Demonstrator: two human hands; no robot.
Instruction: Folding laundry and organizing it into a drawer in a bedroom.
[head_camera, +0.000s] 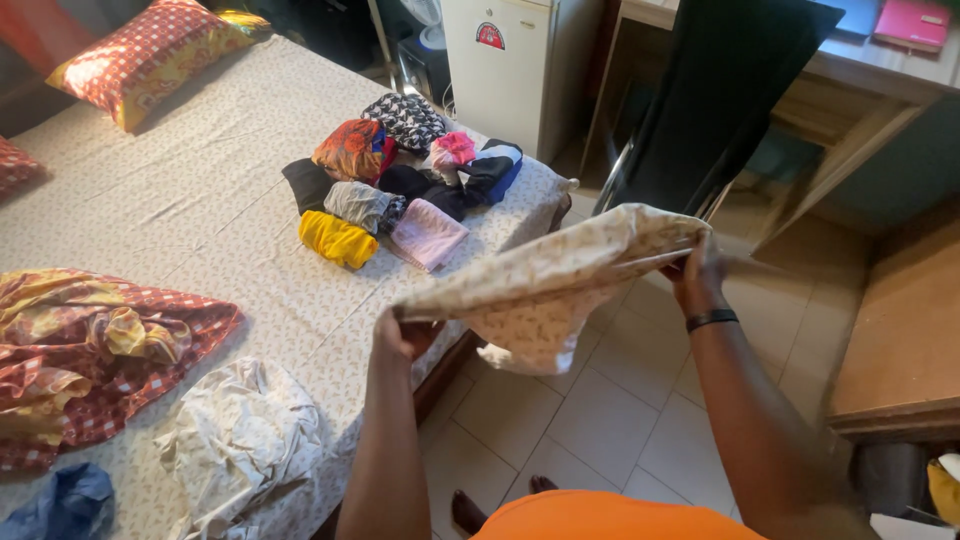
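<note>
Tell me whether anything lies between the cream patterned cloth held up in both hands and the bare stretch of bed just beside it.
Nothing visible does. The cream patterned cloth hangs between the left hand and right hand, over the bed edge. The folded clothes pile sits farther up the bed, and the crumpled white cloth lies nearer, off to the side.

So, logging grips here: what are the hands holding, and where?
Both hold a patterned cream cloth: left hand and right hand at opposite top corners.

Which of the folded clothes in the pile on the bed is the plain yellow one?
The bright yellow rolled garment, at the pile's near-left corner, beside the pale pink folded piece. The others are patterned, dark, grey or pink.
</note>
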